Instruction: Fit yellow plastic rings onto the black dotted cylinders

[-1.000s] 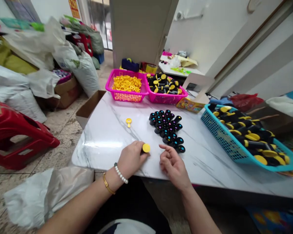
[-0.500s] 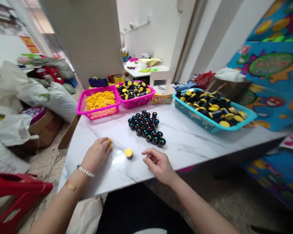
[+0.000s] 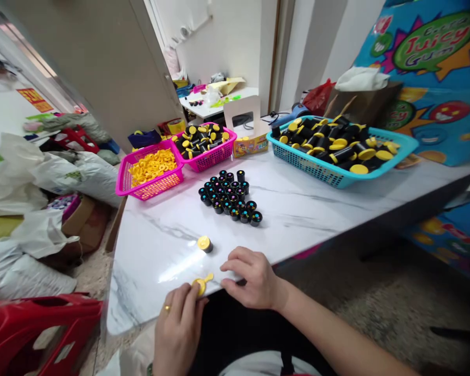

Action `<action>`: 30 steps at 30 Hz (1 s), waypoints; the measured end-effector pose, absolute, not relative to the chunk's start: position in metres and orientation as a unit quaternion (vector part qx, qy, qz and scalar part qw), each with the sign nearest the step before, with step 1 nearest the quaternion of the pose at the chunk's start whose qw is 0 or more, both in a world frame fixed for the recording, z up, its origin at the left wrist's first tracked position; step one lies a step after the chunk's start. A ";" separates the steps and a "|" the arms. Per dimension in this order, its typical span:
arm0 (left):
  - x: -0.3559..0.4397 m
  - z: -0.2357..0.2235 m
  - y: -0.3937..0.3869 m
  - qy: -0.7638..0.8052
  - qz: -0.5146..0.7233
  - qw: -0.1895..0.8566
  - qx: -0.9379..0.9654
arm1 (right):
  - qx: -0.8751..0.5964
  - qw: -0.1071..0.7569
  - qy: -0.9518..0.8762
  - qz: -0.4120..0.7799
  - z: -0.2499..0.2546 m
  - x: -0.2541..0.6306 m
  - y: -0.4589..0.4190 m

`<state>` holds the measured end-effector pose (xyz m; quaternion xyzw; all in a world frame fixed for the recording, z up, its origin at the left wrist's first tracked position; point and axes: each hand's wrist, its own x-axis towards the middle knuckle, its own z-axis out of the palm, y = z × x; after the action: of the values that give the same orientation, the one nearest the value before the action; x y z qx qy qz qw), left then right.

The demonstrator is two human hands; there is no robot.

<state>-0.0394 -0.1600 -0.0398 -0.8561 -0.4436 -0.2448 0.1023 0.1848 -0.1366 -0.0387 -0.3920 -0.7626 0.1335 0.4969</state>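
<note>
My left hand (image 3: 180,319) is at the table's front edge, its fingertips closed on a small round yellow plastic piece (image 3: 206,279) with a narrow tab. The tab points toward my right hand (image 3: 250,278), which hovers by the edge with thumb and fingers apart and nothing between them. Just beyond the hands stands a short black cylinder with a yellow top (image 3: 205,244). Farther back, several small black cylinders (image 3: 231,196) stand upright in a cluster, with coloured dots on their tops.
A pink basket (image 3: 151,192) of yellow pieces stands at the back left, beside another pink basket (image 3: 211,163) of black-and-yellow cylinders. More of these fill a blue basket (image 3: 309,166) at the right. A printed carton (image 3: 250,146) stands between. A red stool (image 3: 43,334) is at lower left.
My left hand has moved right and toward me, bringing the yellow piece to the table's front edge. My right hand has shifted slightly nearer the edge. The camera view has tilted.
</note>
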 end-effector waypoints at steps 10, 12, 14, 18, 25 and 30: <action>0.045 -0.017 -0.151 -0.467 -0.372 -0.482 -0.641 | -0.432 0.483 -0.676 0.352 -0.025 0.207 -0.164; 0.064 -0.014 -0.138 -0.450 -0.357 -0.524 -0.629 | -0.466 0.499 -0.640 0.354 -0.021 0.218 -0.160; 0.079 -0.013 -0.126 -0.434 -0.340 -0.511 -0.659 | -0.491 0.527 -0.598 0.351 -0.017 0.232 -0.153; 0.100 -0.017 -0.107 -0.448 -0.351 -0.430 -0.701 | -0.561 0.574 -0.466 0.373 -0.013 0.263 -0.131; 0.119 -0.021 -0.087 -0.464 -0.330 -0.371 -0.734 | -0.578 0.516 -0.449 0.445 -0.017 0.278 -0.100; 0.109 -0.017 -0.093 -0.487 -0.311 -0.307 -0.756 | -0.597 0.478 -0.472 0.438 -0.013 0.262 -0.120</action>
<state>0.1088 -0.0927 -0.0172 -0.7558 -0.4874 -0.3113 -0.3072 0.2618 -0.1199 -0.0126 -0.5972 -0.4724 0.4383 0.4775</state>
